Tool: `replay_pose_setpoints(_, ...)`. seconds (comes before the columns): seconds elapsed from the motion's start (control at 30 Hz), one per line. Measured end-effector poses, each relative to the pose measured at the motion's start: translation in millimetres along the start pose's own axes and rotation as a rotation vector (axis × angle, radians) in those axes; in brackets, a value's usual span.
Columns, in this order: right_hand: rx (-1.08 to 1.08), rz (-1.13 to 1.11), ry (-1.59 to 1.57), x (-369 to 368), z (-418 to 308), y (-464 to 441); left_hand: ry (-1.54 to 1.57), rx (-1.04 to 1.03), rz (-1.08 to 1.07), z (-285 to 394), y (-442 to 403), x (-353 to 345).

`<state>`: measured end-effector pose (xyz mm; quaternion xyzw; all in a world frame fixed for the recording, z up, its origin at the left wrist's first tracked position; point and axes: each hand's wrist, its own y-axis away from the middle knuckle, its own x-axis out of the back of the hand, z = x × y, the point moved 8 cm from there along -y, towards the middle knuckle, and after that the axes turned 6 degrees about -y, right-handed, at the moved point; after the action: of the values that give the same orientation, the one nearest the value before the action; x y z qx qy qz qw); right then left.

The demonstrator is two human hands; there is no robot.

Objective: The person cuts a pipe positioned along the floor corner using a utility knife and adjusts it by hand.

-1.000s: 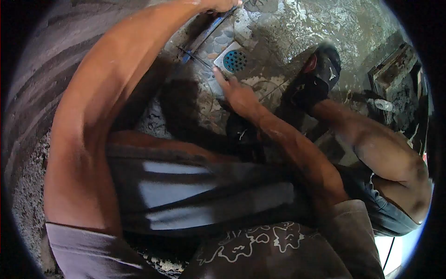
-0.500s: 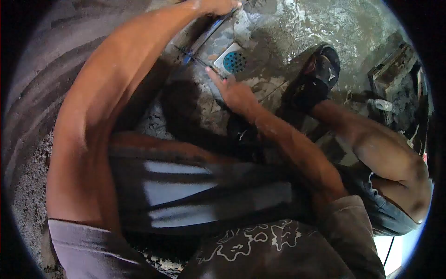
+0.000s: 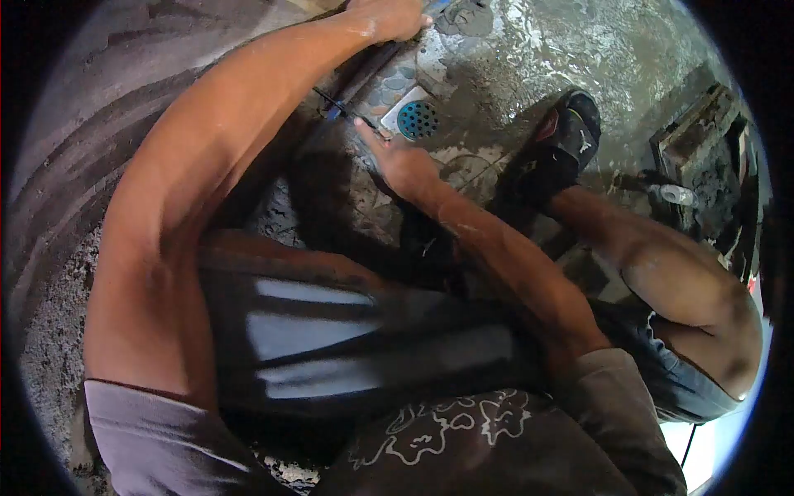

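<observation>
My left hand (image 3: 399, 18) is closed at the upper end of a long straight bar (image 3: 364, 76) that slants down to the left, with a bit of blue near its lower end. My right hand (image 3: 403, 165) has its index finger stretched along a thin dark tool (image 3: 343, 106), the other fingers curled under and partly hidden. This tool crosses the bar's lower end. Just above my right hand, a blue-green round drain grate (image 3: 418, 120) sits in a pale square frame on the wet, dirty floor.
A dark lump of wet material (image 3: 465, 16) lies beyond my left hand. To the right are my dark shoe (image 3: 576, 128), a pale-handled tool (image 3: 678, 195) and a wooden frame (image 3: 699, 132) beside dark wet material. A curved, smeared wall (image 3: 91, 140) rises on the left.
My right hand has moved slightly left and down, away from the drain grate. My left hand has come a little lower into view, still at the bar.
</observation>
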<state>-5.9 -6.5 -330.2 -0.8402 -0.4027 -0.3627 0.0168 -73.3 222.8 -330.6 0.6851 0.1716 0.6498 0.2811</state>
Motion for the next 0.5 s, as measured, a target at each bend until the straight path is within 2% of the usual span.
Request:
replay_pose_setpoints(0.07,-0.051,-0.156,0.115,-3.5,8.0,21.9,-0.097,-0.011,-0.034,4.1,-1.4,2.4)
replay_pose_setpoints(0.1,-0.018,-0.108,0.124,0.4,8.2,22.4,-0.145,-0.018,-0.050,6.8,-3.1,5.9)
replay_pose_setpoints(0.17,0.051,-0.019,0.140,3.8,7.1,23.1,-0.211,-0.239,-0.162,29.2,-13.5,12.7)
replay_pose_setpoints(0.27,-0.044,-0.037,0.100,-5.3,4.4,25.7,-0.297,-0.561,-0.337,61.0,-37.2,29.8)
replay_pose_setpoints(0.33,-0.031,-0.037,0.118,-0.9,11.5,24.5,-0.362,-0.766,-0.452,69.3,-33.5,50.8)
replay_pose_setpoints(0.43,-0.074,-0.068,0.063,5.0,5.6,12.7,0.559,-0.331,-0.514,51.4,11.2,106.3)
replay_pose_setpoints(0.47,-0.100,-0.077,0.033,6.9,5.2,6.4,0.758,-0.354,-0.472,54.0,50.4,138.1)
replay_pose_setpoints(0.5,-0.072,-0.048,0.018,6.3,5.2,3.7,0.895,-0.384,-0.493,45.4,41.8,130.6)
